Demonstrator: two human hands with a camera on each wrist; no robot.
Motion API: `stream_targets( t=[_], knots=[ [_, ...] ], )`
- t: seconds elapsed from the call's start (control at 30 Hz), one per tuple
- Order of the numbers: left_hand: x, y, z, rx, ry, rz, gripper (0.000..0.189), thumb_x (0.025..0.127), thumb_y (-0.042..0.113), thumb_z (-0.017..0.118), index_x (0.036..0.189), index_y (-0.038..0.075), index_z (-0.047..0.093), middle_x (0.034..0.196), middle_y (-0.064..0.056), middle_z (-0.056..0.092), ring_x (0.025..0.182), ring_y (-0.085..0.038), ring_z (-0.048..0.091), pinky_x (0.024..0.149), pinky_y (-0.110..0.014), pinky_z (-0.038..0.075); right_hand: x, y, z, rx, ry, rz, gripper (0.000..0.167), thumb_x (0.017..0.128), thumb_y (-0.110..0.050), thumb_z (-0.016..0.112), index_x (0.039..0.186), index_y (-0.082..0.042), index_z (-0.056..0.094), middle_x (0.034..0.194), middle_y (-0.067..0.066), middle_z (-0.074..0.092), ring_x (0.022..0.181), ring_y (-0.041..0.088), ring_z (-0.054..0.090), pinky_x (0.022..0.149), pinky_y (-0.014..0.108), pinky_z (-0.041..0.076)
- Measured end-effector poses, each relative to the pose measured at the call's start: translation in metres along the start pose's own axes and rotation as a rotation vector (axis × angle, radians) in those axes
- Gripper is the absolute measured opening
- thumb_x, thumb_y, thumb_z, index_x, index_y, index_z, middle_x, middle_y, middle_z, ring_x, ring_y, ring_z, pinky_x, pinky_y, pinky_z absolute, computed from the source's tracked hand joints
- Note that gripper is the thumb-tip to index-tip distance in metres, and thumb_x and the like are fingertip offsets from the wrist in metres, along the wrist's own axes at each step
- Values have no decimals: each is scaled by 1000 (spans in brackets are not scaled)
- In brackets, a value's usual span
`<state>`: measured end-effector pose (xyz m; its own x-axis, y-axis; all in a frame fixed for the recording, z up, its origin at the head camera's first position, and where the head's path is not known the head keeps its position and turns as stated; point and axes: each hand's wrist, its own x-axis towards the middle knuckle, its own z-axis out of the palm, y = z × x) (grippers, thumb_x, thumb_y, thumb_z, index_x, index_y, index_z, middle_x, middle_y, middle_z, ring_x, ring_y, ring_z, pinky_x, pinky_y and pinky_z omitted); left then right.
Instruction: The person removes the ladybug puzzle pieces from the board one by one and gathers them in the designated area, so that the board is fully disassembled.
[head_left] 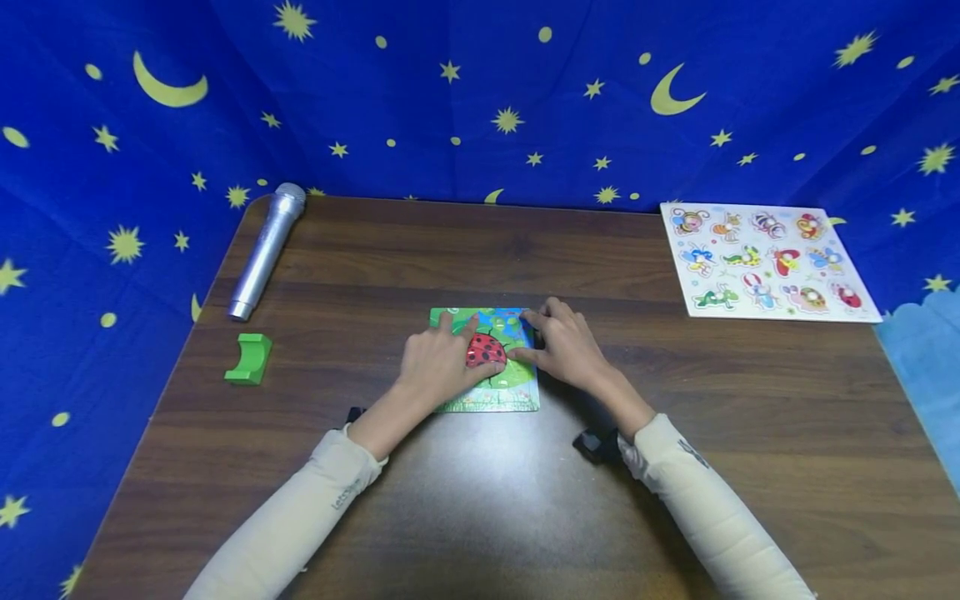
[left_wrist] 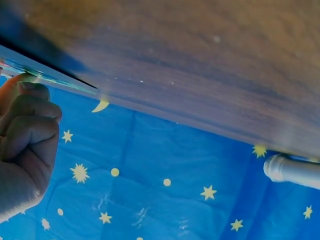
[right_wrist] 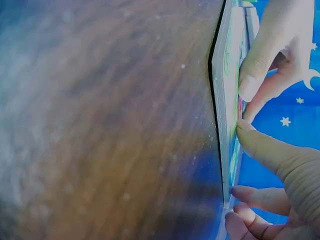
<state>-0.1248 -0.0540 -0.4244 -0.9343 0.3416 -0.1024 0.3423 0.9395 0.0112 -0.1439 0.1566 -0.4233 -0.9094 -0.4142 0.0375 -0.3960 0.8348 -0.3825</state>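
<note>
A square ladybug picture puzzle (head_left: 487, 402) lies flat on the brown table, its red spotted ladybug (head_left: 486, 347) showing between the hands. My left hand (head_left: 435, 364) rests over the puzzle's left part, fingers spread and thumb touching the ladybug. From the right, my right hand (head_left: 572, 348) lays its thumb on the picture, with its other fingers at the right edge and upper right corner. In the right wrist view, both thumbs press the puzzle face (right_wrist: 231, 100) near each other. Only the curled outer fingers (left_wrist: 35, 125) of the left hand show clearly in the left wrist view.
To the left lie a silver microphone (head_left: 264, 254) and a green curved block (head_left: 251, 360). A white insect picture board (head_left: 765, 267) is at the far right corner. A blue curtain (head_left: 420, 100) with stars and moons hangs behind the table (head_left: 487, 517).
</note>
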Motion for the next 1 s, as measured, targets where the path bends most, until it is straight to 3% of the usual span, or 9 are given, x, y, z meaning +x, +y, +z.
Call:
stream_targets(
  t=[0.23,0.73,1.0],
  knots=[
    [2,1,-2,-42,-2,-19,93,81,85,47,152,26,42,141,-26,53,46,-9,26,41,-23,22,1,-1,-1,25,18,35,75,76,-42,85,129,6,63,98,13,55,81,23,48,75,40,39],
    [5,4,-2,-63,-32,-17,98,77,85,52,152,23,41,141,-26,53,47,-10,29,42,-24,26,-7,-9,6,-75,136,34,72,71,-41,89,120,7,66,95,13,55,81,24,46,76,41,38],
    [4,4,-1,-41,-33,-20,96,79,84,51,153,24,40,140,-25,54,47,-10,28,42,-23,25,-5,-4,9,14,136,59,63,72,-39,89,113,5,70,94,15,59,76,24,51,73,43,42]
  ],
)
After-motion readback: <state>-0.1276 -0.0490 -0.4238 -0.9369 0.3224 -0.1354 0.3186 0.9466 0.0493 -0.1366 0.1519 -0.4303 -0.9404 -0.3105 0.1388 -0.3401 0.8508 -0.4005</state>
